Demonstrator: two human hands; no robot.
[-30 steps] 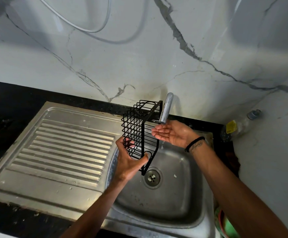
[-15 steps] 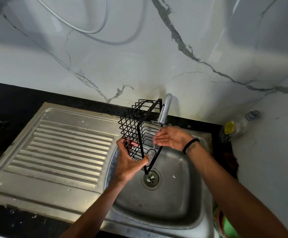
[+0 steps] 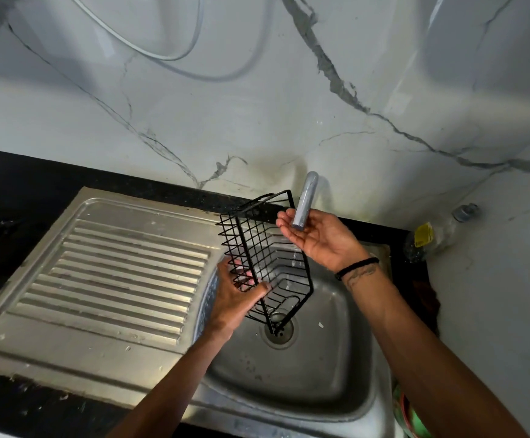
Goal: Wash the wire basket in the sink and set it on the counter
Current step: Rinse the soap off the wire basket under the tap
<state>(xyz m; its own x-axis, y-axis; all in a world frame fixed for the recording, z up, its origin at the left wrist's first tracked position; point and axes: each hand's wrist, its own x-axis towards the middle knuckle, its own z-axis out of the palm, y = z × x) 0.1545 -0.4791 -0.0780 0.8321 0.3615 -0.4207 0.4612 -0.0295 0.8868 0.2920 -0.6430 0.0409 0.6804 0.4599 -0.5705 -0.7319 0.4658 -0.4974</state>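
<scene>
A black wire basket (image 3: 263,257) hangs tilted on its side over the steel sink bowl (image 3: 330,368), its lower corner near the drain (image 3: 279,333). My left hand (image 3: 235,298) grips the basket's lower left side, fingers through the wires. My right hand (image 3: 320,238) is cupped palm up under the grey tap spout (image 3: 303,203), beside the basket's top right edge. A thin trickle of water runs below that hand. The black counter (image 3: 20,191) lies to the left.
A ribbed steel drainboard (image 3: 115,279) sits left of the bowl. A clear bottle with a yellow label (image 3: 431,235) lies in the right corner by the marble wall. Green and red items (image 3: 409,415) show at the lower right edge.
The basket has tipped and dropped lower toward the drain in my left hand. My right hand has turned palm up and risen under the spout.
</scene>
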